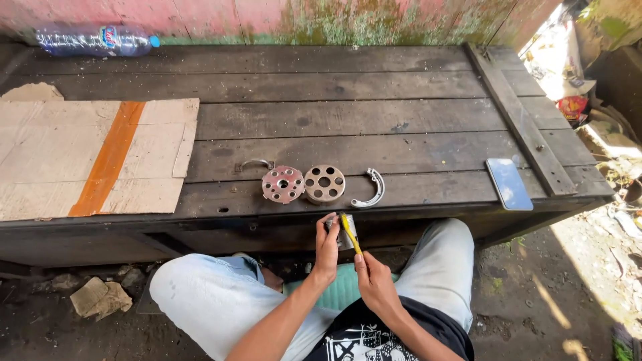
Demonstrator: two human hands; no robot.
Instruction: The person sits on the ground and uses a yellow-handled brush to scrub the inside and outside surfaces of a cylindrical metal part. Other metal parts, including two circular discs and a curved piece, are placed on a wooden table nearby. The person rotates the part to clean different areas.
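Two hands meet below the wooden table (348,100): the left hand (327,249) grips a small metal part (346,235) (mostly hidden by fingers), and the right hand (374,284) pinches a yellow brush (350,232) against it.

The metal part (347,234) in the left hand (327,249) is mostly covered by the fingers and by the yellow brush (350,232); its shape cannot be told. The brush's lower end is hidden inside the right hand (374,284), and its bristles are too small to make out. Both forearms run off the bottom edge. The cardboard (93,157) is cut off at the left edge, as is the bottle (93,40) partly. The small hook (254,163) left of the discs is too small to identify. The table (348,87) hides whatever lies under it in shadow.
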